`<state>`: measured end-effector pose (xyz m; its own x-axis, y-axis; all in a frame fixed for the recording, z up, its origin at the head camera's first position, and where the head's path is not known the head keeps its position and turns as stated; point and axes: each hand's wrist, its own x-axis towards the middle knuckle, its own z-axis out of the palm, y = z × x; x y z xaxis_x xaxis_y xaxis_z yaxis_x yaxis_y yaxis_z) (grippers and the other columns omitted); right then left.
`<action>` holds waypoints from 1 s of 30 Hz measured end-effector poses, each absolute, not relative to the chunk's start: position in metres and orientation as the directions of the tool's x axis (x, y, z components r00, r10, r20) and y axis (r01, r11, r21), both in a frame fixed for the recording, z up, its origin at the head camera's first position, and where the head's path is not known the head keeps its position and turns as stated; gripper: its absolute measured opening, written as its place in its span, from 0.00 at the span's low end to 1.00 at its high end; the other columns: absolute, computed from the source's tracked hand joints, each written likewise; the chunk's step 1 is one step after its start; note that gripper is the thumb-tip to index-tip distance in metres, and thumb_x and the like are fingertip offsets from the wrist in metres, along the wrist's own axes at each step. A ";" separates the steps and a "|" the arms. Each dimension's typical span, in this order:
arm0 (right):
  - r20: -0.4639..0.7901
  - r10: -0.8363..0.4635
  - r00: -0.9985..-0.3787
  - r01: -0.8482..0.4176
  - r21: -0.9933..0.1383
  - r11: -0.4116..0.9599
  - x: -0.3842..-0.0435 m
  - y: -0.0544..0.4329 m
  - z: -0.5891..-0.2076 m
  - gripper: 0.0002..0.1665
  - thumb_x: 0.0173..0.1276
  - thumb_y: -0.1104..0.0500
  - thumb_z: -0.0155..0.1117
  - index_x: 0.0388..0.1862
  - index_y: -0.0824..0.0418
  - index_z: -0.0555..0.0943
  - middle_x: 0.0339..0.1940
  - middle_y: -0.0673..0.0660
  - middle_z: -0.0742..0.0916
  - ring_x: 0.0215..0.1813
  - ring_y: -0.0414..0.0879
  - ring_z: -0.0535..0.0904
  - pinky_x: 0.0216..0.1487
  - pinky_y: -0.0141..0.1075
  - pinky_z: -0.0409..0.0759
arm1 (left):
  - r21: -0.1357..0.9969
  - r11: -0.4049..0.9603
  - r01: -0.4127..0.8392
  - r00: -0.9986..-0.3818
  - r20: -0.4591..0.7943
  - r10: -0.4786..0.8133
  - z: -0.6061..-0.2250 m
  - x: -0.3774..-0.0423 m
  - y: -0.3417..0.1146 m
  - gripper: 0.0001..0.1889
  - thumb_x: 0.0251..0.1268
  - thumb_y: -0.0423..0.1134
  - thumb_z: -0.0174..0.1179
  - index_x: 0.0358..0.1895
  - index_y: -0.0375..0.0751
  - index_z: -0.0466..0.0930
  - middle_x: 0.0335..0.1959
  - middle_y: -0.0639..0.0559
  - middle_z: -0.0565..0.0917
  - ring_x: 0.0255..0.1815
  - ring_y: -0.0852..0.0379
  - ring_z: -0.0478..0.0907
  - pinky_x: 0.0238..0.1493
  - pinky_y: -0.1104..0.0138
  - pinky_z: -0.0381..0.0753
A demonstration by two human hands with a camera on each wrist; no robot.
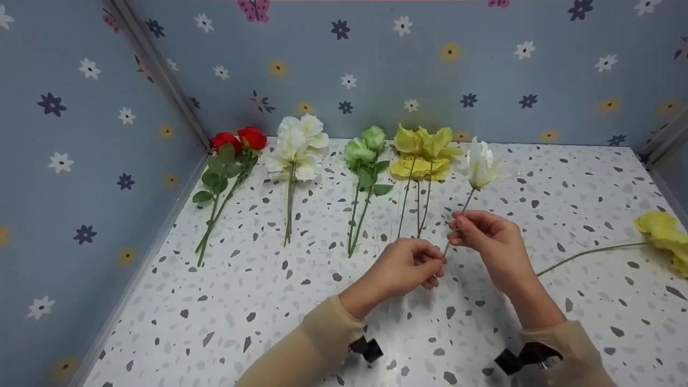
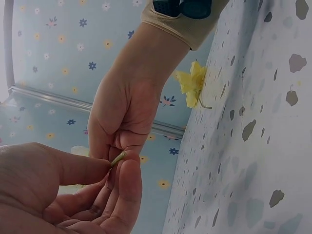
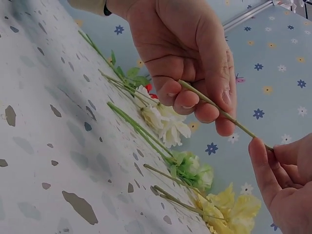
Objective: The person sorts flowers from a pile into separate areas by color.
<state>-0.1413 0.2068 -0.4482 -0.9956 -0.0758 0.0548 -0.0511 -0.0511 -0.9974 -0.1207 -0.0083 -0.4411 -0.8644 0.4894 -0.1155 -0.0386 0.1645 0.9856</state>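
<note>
A white artificial flower point(image 1: 481, 167) is held up by its thin green stem over the speckled table. My left hand point(image 1: 400, 269) pinches the stem near its lower end between thumb and fingers. Higher on the same stem, my right hand point(image 1: 492, 242) pinches it with thumb and fingertips. The right wrist view shows the bare stem point(image 3: 209, 101) running between both hands, its cut end by the left fingers. Just beyond the left hand lie yellow flowers point(image 1: 422, 153) with their stems toward me.
Left of these, green flowers point(image 1: 360, 150), white flowers point(image 1: 295, 145) and red roses point(image 1: 252, 138) lie in a row. A single yellow flower point(image 1: 664, 236) lies at the right edge. Flower-patterned panels point(image 1: 349, 64) stand behind and at the left of the table point(image 1: 226, 322).
</note>
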 end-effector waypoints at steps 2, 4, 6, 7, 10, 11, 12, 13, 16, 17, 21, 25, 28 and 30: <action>0.063 -0.073 -0.995 -0.059 -0.997 -0.052 -0.141 0.206 -0.447 0.19 0.84 0.62 0.65 0.62 0.76 0.82 0.47 0.61 0.91 0.44 0.48 0.91 0.50 0.40 0.91 | 0.988 0.154 -0.030 -0.867 -0.103 0.488 -0.441 -0.120 -0.008 0.06 0.79 0.28 0.63 0.49 0.29 0.88 0.32 0.48 0.89 0.30 0.58 0.88 0.36 0.64 0.91; 0.068 -0.065 -0.996 -0.065 -0.997 -0.051 -0.140 0.206 -0.446 0.18 0.84 0.61 0.65 0.62 0.75 0.83 0.46 0.61 0.91 0.44 0.48 0.91 0.50 0.40 0.92 | 0.989 0.148 -0.025 -0.867 -0.095 0.489 -0.440 -0.120 -0.009 0.06 0.79 0.28 0.63 0.48 0.30 0.89 0.33 0.48 0.90 0.29 0.58 0.87 0.36 0.65 0.91; 0.072 -0.052 -0.996 -0.069 -0.996 -0.055 -0.139 0.205 -0.445 0.18 0.83 0.62 0.66 0.61 0.75 0.83 0.46 0.61 0.91 0.43 0.48 0.91 0.49 0.40 0.92 | 0.989 0.147 -0.025 -0.866 -0.095 0.490 -0.439 -0.119 -0.009 0.06 0.79 0.29 0.63 0.48 0.30 0.89 0.33 0.49 0.90 0.29 0.58 0.87 0.36 0.65 0.91; 0.074 -0.045 -0.996 -0.072 -0.996 -0.059 -0.139 0.205 -0.444 0.17 0.83 0.62 0.66 0.61 0.74 0.84 0.46 0.62 0.91 0.42 0.48 0.91 0.49 0.40 0.92 | 0.989 0.147 -0.028 -0.866 -0.098 0.490 -0.438 -0.119 -0.010 0.06 0.79 0.29 0.64 0.47 0.31 0.89 0.33 0.49 0.90 0.29 0.58 0.87 0.36 0.65 0.91; 0.081 -0.027 -0.996 -0.079 -0.995 -0.066 -0.137 0.204 -0.442 0.15 0.82 0.63 0.67 0.59 0.74 0.84 0.45 0.62 0.91 0.41 0.48 0.91 0.47 0.40 0.92 | 0.987 0.155 -0.035 -0.862 -0.108 0.495 -0.435 -0.119 -0.011 0.06 0.79 0.30 0.64 0.48 0.31 0.89 0.33 0.49 0.90 0.29 0.59 0.87 0.37 0.65 0.91; 0.084 -0.025 -0.996 -0.082 -0.994 -0.067 -0.137 0.203 -0.442 0.15 0.82 0.64 0.67 0.59 0.74 0.85 0.45 0.62 0.91 0.41 0.48 0.91 0.47 0.40 0.92 | 0.987 0.157 -0.035 -0.862 -0.109 0.496 -0.434 -0.119 -0.011 0.06 0.78 0.29 0.64 0.47 0.31 0.89 0.33 0.49 0.90 0.29 0.59 0.87 0.36 0.65 0.91; 0.089 -0.024 -0.996 -0.087 -0.994 -0.065 -0.137 0.203 -0.441 0.15 0.82 0.64 0.67 0.59 0.74 0.85 0.44 0.62 0.91 0.40 0.48 0.91 0.47 0.41 0.92 | 0.987 0.157 -0.033 -0.862 -0.108 0.496 -0.434 -0.119 -0.011 0.06 0.78 0.29 0.65 0.47 0.30 0.89 0.33 0.49 0.90 0.28 0.59 0.87 0.36 0.65 0.91; 0.093 -0.026 -0.995 -0.091 -0.994 -0.061 -0.136 0.203 -0.440 0.15 0.82 0.64 0.67 0.59 0.74 0.85 0.45 0.63 0.91 0.40 0.48 0.91 0.47 0.41 0.92 | 0.987 0.158 -0.032 -0.862 -0.107 0.496 -0.433 -0.120 -0.012 0.05 0.78 0.29 0.65 0.47 0.30 0.89 0.33 0.49 0.90 0.28 0.58 0.87 0.35 0.66 0.90; 0.107 -0.048 -0.993 -0.106 -0.994 -0.026 -0.136 0.204 -0.437 0.17 0.83 0.62 0.67 0.61 0.74 0.85 0.47 0.65 0.91 0.41 0.49 0.91 0.49 0.41 0.92 | 0.988 0.151 -0.024 -0.862 -0.097 0.497 -0.431 -0.122 -0.015 0.04 0.77 0.28 0.66 0.46 0.30 0.89 0.32 0.48 0.90 0.28 0.58 0.86 0.35 0.66 0.90; 0.112 -0.056 -0.992 -0.111 -0.994 -0.011 -0.136 0.206 -0.435 0.18 0.83 0.61 0.67 0.62 0.74 0.84 0.47 0.65 0.91 0.42 0.49 0.91 0.49 0.41 0.92 | 0.989 0.148 -0.023 -0.864 -0.094 0.494 -0.431 -0.124 -0.016 0.04 0.77 0.27 0.66 0.45 0.30 0.89 0.32 0.47 0.90 0.28 0.58 0.86 0.35 0.66 0.90; 0.111 -0.085 -0.990 -0.116 -0.991 0.066 -0.138 0.219 -0.430 0.20 0.83 0.59 0.68 0.64 0.72 0.84 0.48 0.63 0.91 0.44 0.49 0.92 0.50 0.40 0.91 | 0.993 0.116 -0.008 -0.878 -0.063 0.474 -0.424 -0.133 -0.029 0.04 0.77 0.26 0.66 0.46 0.31 0.89 0.35 0.43 0.90 0.30 0.58 0.86 0.38 0.65 0.90; 0.096 -0.055 -0.994 -0.106 -0.971 0.213 -0.146 0.244 -0.427 0.19 0.83 0.56 0.68 0.62 0.68 0.86 0.47 0.54 0.92 0.45 0.45 0.91 0.49 0.34 0.90 | 0.994 0.106 0.029 -0.923 -0.014 0.386 -0.416 -0.151 -0.056 0.06 0.76 0.25 0.65 0.50 0.28 0.87 0.39 0.41 0.89 0.33 0.56 0.86 0.42 0.63 0.91; 0.100 0.016 -0.995 -0.089 -0.935 0.342 -0.151 0.267 -0.427 0.19 0.83 0.53 0.68 0.61 0.65 0.86 0.46 0.48 0.91 0.45 0.40 0.91 0.47 0.29 0.88 | 0.984 0.164 0.073 -0.967 0.030 0.252 -0.413 -0.167 -0.085 0.07 0.76 0.27 0.66 0.51 0.29 0.87 0.40 0.42 0.89 0.35 0.53 0.87 0.44 0.61 0.91; 0.101 0.074 -0.992 -0.062 -0.906 0.418 -0.154 0.284 -0.428 0.20 0.83 0.52 0.68 0.62 0.64 0.86 0.46 0.45 0.91 0.44 0.38 0.90 0.47 0.27 0.87 | 0.966 0.241 0.091 -0.989 0.058 0.139 -0.413 -0.178 -0.106 0.06 0.76 0.29 0.67 0.50 0.33 0.88 0.39 0.44 0.89 0.36 0.53 0.87 0.43 0.61 0.91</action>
